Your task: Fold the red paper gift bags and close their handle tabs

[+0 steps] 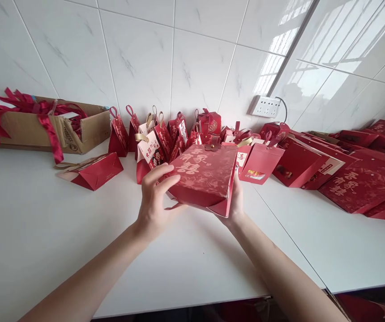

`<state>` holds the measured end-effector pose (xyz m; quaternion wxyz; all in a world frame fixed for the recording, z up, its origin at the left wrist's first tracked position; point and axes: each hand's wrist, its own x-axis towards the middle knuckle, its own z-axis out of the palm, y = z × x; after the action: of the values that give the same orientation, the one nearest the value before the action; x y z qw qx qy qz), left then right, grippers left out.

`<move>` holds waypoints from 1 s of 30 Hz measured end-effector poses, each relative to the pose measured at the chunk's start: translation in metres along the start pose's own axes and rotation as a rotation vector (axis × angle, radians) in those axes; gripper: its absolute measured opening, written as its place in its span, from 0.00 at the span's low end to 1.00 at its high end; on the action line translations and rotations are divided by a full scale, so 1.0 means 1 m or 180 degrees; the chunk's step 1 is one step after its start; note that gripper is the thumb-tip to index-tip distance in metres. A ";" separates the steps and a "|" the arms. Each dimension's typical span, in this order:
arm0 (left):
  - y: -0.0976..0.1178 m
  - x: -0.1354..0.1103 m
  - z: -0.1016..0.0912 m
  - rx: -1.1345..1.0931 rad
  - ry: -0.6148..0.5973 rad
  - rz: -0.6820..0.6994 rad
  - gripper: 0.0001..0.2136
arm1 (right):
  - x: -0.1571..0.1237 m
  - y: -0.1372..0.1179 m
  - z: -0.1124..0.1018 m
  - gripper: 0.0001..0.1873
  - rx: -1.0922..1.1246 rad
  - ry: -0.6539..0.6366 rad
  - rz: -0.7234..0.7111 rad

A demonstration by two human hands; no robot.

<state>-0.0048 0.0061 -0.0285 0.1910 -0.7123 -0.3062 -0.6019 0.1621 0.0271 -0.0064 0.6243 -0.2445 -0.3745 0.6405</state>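
Note:
Between both hands, above the white table, I hold a red gift box [201, 174] with pale Chinese lettering and a small flower-shaped piece at its top edge. My left hand [155, 197] grips its left side, fingers on the upper face and thumb below. My right hand [235, 199] is wrapped round the right side from underneath; most of its fingers are hidden behind the box. Just beyond stand small gift boxes with ribbon loops, among them a white and red box [150, 150] and a plain red box [261, 163].
A cardboard carton [93, 129] full of red ribbons stands at the back left. One red box [95, 172] lies on its side before it. Many flat red boxes [360, 188] lean in rows at the right. A power strip [264, 106] rests against the tiled wall [139, 58].

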 end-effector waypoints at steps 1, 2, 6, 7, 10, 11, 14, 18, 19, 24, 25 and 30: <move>0.000 0.001 0.000 0.0059 0.0031 0.0054 0.31 | -0.002 0.000 0.000 0.20 0.0023 -0.0018 0.0109; 0.000 0.001 0.001 0.0084 0.0053 0.0130 0.30 | -0.004 0.000 0.000 0.19 0.0037 -0.0041 0.0214; 0.001 -0.002 0.002 0.0072 0.0048 0.0407 0.27 | -0.011 -0.002 0.002 0.19 0.0019 -0.0109 0.0561; 0.002 -0.003 0.003 0.0102 0.0045 0.0437 0.27 | -0.012 -0.004 0.003 0.22 0.0029 -0.0095 0.0617; 0.002 -0.005 0.004 0.0227 0.0037 0.0439 0.28 | -0.015 -0.012 0.007 0.31 0.0101 -0.0117 0.0604; 0.002 -0.005 0.005 0.0250 0.0041 0.0454 0.28 | -0.015 -0.013 0.008 0.33 0.0126 -0.0139 0.0575; 0.001 -0.003 0.005 0.0206 0.0055 0.0545 0.29 | -0.014 -0.012 0.007 0.30 0.0113 -0.0129 0.0608; 0.000 -0.003 0.005 0.0029 -0.0040 0.0623 0.32 | -0.010 -0.003 0.001 0.21 0.0086 0.0025 0.0633; 0.000 -0.003 0.004 -0.0006 -0.0089 0.0608 0.33 | -0.009 -0.001 0.000 0.19 0.0079 0.0090 0.0615; 0.001 -0.004 0.002 -0.0197 -0.0325 0.0561 0.35 | -0.008 -0.007 -0.004 0.21 -0.0003 0.0224 0.0756; 0.001 -0.004 0.001 -0.0238 -0.0362 0.0559 0.34 | -0.009 -0.009 -0.004 0.23 -0.0022 0.0214 0.0793; 0.002 -0.004 -0.001 -0.0282 -0.0445 0.0446 0.31 | -0.012 -0.015 -0.001 0.23 -0.0080 0.0135 0.0470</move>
<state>-0.0045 0.0037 -0.0317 0.1791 -0.7800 -0.2414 -0.5489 0.1731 0.0146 0.0027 0.5800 -0.2928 -0.3502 0.6747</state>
